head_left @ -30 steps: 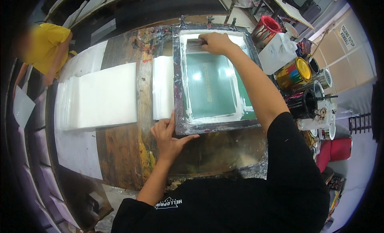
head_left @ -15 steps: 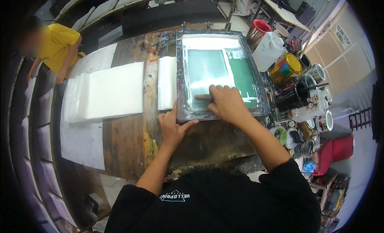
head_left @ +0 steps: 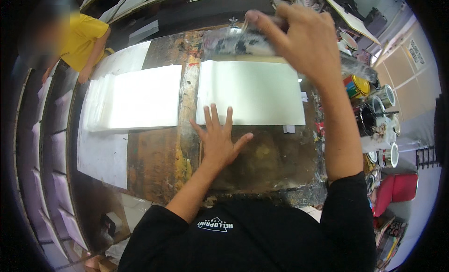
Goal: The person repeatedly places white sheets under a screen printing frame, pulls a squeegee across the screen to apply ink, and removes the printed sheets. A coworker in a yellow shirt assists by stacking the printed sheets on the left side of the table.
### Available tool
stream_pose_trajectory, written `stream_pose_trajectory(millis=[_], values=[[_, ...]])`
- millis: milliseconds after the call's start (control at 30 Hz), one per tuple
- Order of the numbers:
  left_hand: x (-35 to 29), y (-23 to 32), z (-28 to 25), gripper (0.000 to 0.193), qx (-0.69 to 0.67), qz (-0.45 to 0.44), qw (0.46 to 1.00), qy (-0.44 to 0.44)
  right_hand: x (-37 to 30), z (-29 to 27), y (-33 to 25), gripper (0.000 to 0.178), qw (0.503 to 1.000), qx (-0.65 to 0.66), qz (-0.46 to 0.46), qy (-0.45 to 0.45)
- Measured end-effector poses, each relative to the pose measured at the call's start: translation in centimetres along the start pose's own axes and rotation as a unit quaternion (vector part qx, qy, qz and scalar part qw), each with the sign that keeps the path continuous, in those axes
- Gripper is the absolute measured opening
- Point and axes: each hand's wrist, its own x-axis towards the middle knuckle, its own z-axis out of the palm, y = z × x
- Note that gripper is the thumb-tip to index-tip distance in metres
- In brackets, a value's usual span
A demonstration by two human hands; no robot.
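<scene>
My left hand (head_left: 219,137) lies with fingers spread on the near left part of a pale sheet (head_left: 255,94) on the worktable. Its thumb points right, past the sheet's near edge. Above the sheet's far side, my right hand (head_left: 304,38) is raised and blurred, fingers curled around the near edge of a tilted-up screen printing frame (head_left: 238,44). The squeegee it held earlier is mostly hidden behind the fingers. The frame's mesh is not visible from here. Left of my left hand sits a thick stack of white sheets (head_left: 140,96).
A paint-stained wooden board (head_left: 187,103) runs between the stack and the sheet. Paint cans (head_left: 358,86) and pots crowd the right side. A red chair (head_left: 402,188) stands at the right. A person in a yellow shirt (head_left: 84,38) is at the far left beside shelves (head_left: 70,178).
The screen frame has swung up off the table, uncovering the pale sheet. My right hand rose with it, away from me. My left hand moved from the frame's near corner onto the sheet.
</scene>
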Motion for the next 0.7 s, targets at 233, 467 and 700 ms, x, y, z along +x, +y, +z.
stream_pose_trajectory(millis=[233, 467, 700], values=[[-2.2, -0.6, 5.0, 0.127, -0.049, -0.011, 0.998, -0.04, 4.2, -1.1, 0.0, 0.072, 0.994, 0.045, 0.086, -0.047], [2.4, 0.7, -0.1, 0.102, -0.206, 0.025, 0.974, 0.093, 4.1, -1.3, -0.3, 0.07, 0.996, 0.036, 0.079, -0.037], [4.0, -5.3, -3.6, 0.062, -0.278, -0.103, 0.943, 0.153, 3.7, -1.4, 0.0, 0.077, 0.991, 0.006, 0.073, -0.114]])
